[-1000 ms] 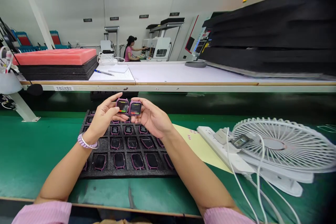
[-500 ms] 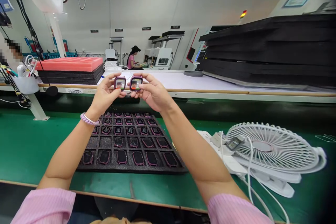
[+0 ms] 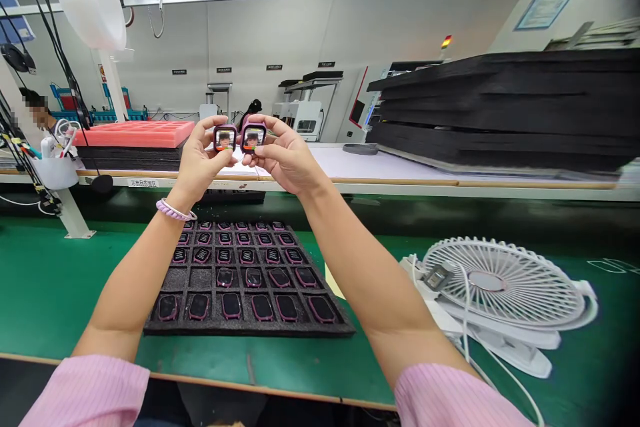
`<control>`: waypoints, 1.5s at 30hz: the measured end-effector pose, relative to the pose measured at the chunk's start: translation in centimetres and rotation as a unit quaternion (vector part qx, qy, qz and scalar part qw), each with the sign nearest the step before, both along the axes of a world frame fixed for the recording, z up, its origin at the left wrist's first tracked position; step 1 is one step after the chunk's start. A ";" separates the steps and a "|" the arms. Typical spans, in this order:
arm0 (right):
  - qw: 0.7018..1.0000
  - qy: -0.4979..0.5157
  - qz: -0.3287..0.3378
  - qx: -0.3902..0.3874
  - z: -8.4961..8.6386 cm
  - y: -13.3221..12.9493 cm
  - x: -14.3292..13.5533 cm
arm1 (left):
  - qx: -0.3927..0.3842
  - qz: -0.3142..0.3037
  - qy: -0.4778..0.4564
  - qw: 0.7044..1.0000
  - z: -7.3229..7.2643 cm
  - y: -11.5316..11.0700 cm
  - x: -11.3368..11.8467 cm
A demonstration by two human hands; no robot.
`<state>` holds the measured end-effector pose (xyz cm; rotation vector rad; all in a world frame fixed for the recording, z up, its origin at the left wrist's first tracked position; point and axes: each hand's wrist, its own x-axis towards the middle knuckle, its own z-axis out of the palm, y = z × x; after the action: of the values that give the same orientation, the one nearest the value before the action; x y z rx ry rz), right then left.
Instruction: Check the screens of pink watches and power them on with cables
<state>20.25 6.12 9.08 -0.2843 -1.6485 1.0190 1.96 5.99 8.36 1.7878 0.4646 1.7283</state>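
Note:
My left hand (image 3: pixel 203 150) pinches a small purple-framed watch case (image 3: pixel 225 139) with a lit screen, held upright. Close beside it on the right, my right hand (image 3: pixel 285 150) grips a second purple-framed watch case (image 3: pixel 253 138), its screen lit too. Both are raised in front of the shelf edge. Below them a black foam tray (image 3: pixel 250 330) lies on the green bench, with rows of similar watch cases in its compartments. In the second row from the front, two compartments at the left hold no watch.
A white fan (image 3: pixel 495 283) with cables lies on the bench at the right. On the shelf (image 3: pixel 320 163) stand a red foam tray (image 3: pixel 135 134) on black ones at the left and a tall black stack (image 3: pixel 500 113) at the right. People are in the background.
Both hands, with the two watch cases, stand slightly higher and further left in the picture. The camera view has tilted up a little. The two cases are closer together.

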 end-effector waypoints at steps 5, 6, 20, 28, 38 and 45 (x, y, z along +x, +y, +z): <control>1.000 0.006 0.012 0.005 0.1 0.4 0.2 | 0.018 0.001 -0.011 1.000 0.4 -0.2 0.1; 1.000 0.002 0.009 0.005 0.0 0.4 0.2 | 0.020 0.002 -0.012 1.000 0.4 -0.2 0.1; 1.000 -0.008 0.005 -0.024 -2.2 -0.7 0.4 | -0.002 -0.003 0.011 1.000 -1.3 -1.4 0.1; 0.997 0.016 0.023 -0.069 -6.4 -1.6 0.0 | -0.076 -0.004 0.022 0.997 -4.9 -2.3 0.0; 0.994 0.022 0.009 -0.109 -8.9 -1.7 -0.1 | -0.108 -0.007 0.043 0.993 -7.1 -2.6 -0.5; 0.994 0.023 0.001 -0.110 -9.0 -1.7 -0.2 | -0.119 -0.021 0.045 0.992 -7.1 -3.1 -0.7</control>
<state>20.02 4.42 0.04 -0.4014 -1.4969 1.2018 1.28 2.91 1.24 1.6943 0.6392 1.5002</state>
